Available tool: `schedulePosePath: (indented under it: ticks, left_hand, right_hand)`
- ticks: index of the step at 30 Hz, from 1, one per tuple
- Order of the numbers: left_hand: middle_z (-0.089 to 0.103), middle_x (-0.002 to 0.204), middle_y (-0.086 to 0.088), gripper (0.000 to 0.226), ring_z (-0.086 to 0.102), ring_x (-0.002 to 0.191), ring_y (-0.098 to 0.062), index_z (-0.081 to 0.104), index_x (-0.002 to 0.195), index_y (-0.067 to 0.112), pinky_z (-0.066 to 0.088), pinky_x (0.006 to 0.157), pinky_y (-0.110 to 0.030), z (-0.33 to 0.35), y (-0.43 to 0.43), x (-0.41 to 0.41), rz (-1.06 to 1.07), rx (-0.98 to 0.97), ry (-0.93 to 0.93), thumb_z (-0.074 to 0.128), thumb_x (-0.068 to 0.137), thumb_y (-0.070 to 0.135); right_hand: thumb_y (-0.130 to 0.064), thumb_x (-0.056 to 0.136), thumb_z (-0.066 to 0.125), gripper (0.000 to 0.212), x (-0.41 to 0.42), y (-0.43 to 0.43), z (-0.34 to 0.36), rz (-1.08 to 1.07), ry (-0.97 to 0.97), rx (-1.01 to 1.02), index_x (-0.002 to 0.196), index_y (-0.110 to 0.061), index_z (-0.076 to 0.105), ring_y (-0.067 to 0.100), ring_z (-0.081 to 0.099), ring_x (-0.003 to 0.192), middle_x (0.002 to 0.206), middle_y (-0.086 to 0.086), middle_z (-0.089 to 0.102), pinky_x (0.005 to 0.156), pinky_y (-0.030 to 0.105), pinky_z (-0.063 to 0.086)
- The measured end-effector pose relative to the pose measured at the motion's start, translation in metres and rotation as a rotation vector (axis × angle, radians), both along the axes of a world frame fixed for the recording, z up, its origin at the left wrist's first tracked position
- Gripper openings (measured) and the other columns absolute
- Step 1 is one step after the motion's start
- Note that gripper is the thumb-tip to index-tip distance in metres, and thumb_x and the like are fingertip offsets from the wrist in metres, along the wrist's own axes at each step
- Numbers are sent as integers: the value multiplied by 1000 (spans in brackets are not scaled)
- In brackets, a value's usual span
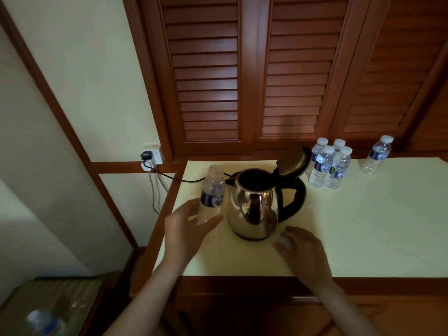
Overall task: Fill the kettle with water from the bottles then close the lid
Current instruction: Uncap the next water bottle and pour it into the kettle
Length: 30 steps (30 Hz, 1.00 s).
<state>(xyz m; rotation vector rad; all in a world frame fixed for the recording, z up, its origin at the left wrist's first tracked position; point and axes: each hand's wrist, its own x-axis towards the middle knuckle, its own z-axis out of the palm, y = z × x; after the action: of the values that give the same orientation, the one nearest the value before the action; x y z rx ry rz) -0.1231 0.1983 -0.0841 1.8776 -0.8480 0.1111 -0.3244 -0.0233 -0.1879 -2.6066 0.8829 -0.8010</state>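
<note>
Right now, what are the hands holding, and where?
The left hand holds the open bottle round its bottom end. The right hand seems to pinch a small white thing in its fingers, maybe the cap.

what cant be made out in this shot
Head view only:
- Water level in the kettle: the interior is too dark.
- Whether the left hand grips the uncapped bottle: motion blur.
- The white thing under the right hand: fingers cover it.
- The bottle at bottom left: blurred, at the frame's edge.
</note>
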Motion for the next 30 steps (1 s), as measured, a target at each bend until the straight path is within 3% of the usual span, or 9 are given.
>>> schedulePosePath:
  ticks: [4,8,12,15,20,23,28,30]
  left_hand:
    - [74,101,9,52,66,86,0,73,113,19,59,74,-23,16,-4,25,14,28,-154,93,67,32]
    - [74,97,12,48,66,83,-5,75,111,27,53,73,-24,34,-8,44,29,127,-255,92,67,36]
    - [72,97,7,49,66,86,-14,73,111,31,52,75,-34,49,-16,55,47,207,-292,92,66,36]
    - [73,99,0,55,68,89,-22,73,112,25,49,73,-31,59,-19,61,29,241,-394,95,62,28]
    - [74,101,-10,61,71,88,-32,73,116,9,52,70,-32,75,-26,61,13,353,-630,96,60,21]
    - [74,100,-11,62,71,87,-34,73,115,7,55,70,-35,80,-27,63,-7,375,-680,96,58,18]
    - [73,98,-12,60,70,87,-35,72,115,7,54,69,-37,88,-29,63,-31,385,-693,95,59,14]
    - [73,100,-11,60,70,89,-34,71,116,7,54,71,-37,92,-30,62,-35,389,-709,93,61,13]
  right_hand:
    - [-57,87,55,46,0,-3,-13,34,56,-5,110,-22,75,20,60,121,122,-2,70,99,37,49]
    - [-44,83,74,36,0,-2,-7,13,52,31,111,-21,75,21,60,122,121,-2,70,99,37,49]
    - [-36,77,82,34,0,1,-3,7,44,27,106,-19,77,23,63,117,116,0,73,96,36,51]
    - [-45,84,70,33,-1,0,-3,18,42,14,106,-22,77,20,61,120,118,-3,72,98,33,49]
    - [-35,77,82,31,-1,4,3,17,17,26,105,-20,77,24,63,117,115,1,73,96,36,50]
    - [-33,76,83,30,-2,3,3,23,25,8,103,-20,78,26,65,115,114,2,73,94,37,51]
    - [-49,88,54,34,-1,0,-6,64,35,-32,102,-28,76,28,59,123,120,-2,70,101,41,48]
    - [-47,85,61,30,-2,0,-6,49,29,-4,101,-27,77,29,61,120,117,0,72,98,40,50]
